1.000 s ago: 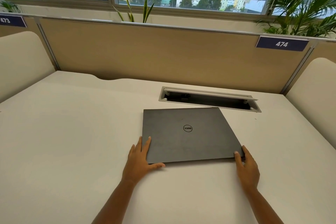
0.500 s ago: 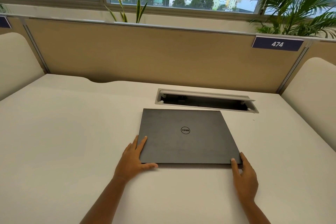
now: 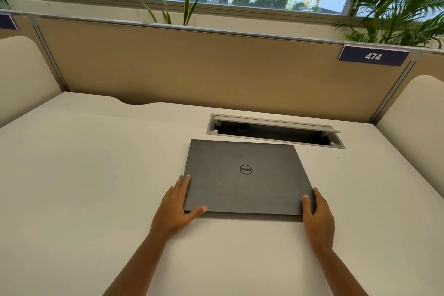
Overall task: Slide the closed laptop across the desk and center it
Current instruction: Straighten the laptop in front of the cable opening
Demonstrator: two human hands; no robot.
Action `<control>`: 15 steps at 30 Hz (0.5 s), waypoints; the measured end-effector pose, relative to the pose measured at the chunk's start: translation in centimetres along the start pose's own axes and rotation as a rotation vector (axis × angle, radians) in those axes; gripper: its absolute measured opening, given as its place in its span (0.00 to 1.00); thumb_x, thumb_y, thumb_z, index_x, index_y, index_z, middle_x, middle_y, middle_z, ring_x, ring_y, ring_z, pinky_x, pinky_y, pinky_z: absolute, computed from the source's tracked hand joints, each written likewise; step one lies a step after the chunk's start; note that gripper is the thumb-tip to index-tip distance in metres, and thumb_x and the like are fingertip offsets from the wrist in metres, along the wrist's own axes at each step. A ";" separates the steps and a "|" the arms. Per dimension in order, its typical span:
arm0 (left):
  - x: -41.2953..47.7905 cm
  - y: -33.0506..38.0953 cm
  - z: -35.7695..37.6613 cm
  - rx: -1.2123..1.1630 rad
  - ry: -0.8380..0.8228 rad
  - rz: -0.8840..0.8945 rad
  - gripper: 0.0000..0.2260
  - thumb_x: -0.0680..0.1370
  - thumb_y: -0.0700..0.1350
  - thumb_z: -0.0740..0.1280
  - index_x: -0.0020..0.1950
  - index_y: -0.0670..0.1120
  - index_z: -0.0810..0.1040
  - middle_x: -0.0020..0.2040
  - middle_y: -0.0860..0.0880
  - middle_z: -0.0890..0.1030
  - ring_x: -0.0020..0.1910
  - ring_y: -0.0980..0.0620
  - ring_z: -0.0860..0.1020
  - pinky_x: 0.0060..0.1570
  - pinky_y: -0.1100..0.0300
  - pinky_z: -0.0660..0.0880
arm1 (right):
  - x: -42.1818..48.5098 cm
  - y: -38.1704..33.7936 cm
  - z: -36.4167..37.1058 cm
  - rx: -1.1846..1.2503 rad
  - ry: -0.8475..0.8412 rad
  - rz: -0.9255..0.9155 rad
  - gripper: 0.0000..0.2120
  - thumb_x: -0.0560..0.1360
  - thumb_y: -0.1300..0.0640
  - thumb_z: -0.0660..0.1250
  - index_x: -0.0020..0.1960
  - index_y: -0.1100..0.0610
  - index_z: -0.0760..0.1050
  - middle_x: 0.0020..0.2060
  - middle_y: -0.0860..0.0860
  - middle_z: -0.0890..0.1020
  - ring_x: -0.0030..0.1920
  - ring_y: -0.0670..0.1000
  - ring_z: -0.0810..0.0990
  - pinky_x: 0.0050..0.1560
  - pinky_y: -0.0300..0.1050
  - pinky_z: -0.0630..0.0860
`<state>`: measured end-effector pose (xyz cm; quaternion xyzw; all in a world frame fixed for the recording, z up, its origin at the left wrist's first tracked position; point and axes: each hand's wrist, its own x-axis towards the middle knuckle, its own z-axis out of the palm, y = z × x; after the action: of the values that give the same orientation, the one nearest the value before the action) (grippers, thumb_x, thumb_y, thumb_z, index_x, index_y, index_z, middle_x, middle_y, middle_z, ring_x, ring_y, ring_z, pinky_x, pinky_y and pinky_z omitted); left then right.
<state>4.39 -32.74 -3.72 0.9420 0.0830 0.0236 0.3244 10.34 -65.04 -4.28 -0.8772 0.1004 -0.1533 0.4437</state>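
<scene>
A closed dark grey laptop (image 3: 245,178) with a round logo lies flat on the white desk (image 3: 96,175), right of the desk's middle. My left hand (image 3: 176,206) holds its near left corner, fingers along the left edge and thumb under the front edge. At the near right corner sits my right hand (image 3: 317,214), its thumb on the lid and its fingers wrapped around the right edge. Both forearms reach in from the bottom of the view.
An open cable tray slot (image 3: 274,131) is cut into the desk just behind the laptop. A tan partition (image 3: 216,72) with a "474" label (image 3: 373,56) closes the back. Rounded cream dividers stand at the left (image 3: 21,74) and right (image 3: 418,122). Plants rise behind the partition.
The laptop has turned slightly, so its front edge now runs level. My right thumb has come up onto the lid. The view has shifted a little.
</scene>
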 end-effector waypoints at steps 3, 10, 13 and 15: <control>-0.8 0.3 0.6 0.006 0.043 -0.021 0.59 0.52 0.83 0.44 0.76 0.51 0.46 0.78 0.49 0.50 0.76 0.46 0.54 0.75 0.48 0.57 | 0.4 0.1 0.0 0.006 -0.029 -0.002 0.21 0.78 0.54 0.58 0.69 0.59 0.64 0.67 0.57 0.72 0.67 0.59 0.70 0.68 0.54 0.66; -1.4 0.6 0.8 0.046 0.061 -0.032 0.57 0.54 0.82 0.43 0.76 0.50 0.51 0.78 0.46 0.53 0.75 0.46 0.58 0.72 0.51 0.62 | 0.8 0.2 -0.2 0.032 -0.069 0.026 0.22 0.77 0.54 0.60 0.69 0.57 0.65 0.68 0.56 0.72 0.67 0.58 0.70 0.67 0.52 0.65; -1.1 0.6 0.7 0.059 0.041 -0.027 0.58 0.53 0.82 0.42 0.76 0.50 0.50 0.78 0.46 0.52 0.75 0.46 0.58 0.72 0.51 0.62 | 0.8 0.2 -0.2 0.044 -0.070 0.036 0.22 0.77 0.54 0.60 0.70 0.57 0.64 0.68 0.56 0.71 0.67 0.58 0.69 0.67 0.52 0.65; -1.0 0.5 0.7 0.064 0.028 -0.028 0.59 0.52 0.82 0.38 0.76 0.50 0.49 0.78 0.46 0.51 0.75 0.45 0.59 0.71 0.51 0.63 | 0.7 0.2 -0.2 0.050 -0.061 0.041 0.21 0.77 0.55 0.60 0.69 0.57 0.65 0.68 0.56 0.71 0.67 0.58 0.70 0.67 0.52 0.65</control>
<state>3.53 -33.70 -3.94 0.9502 0.1012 0.0297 0.2933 10.88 -65.51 -4.23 -0.8679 0.1007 -0.1199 0.4715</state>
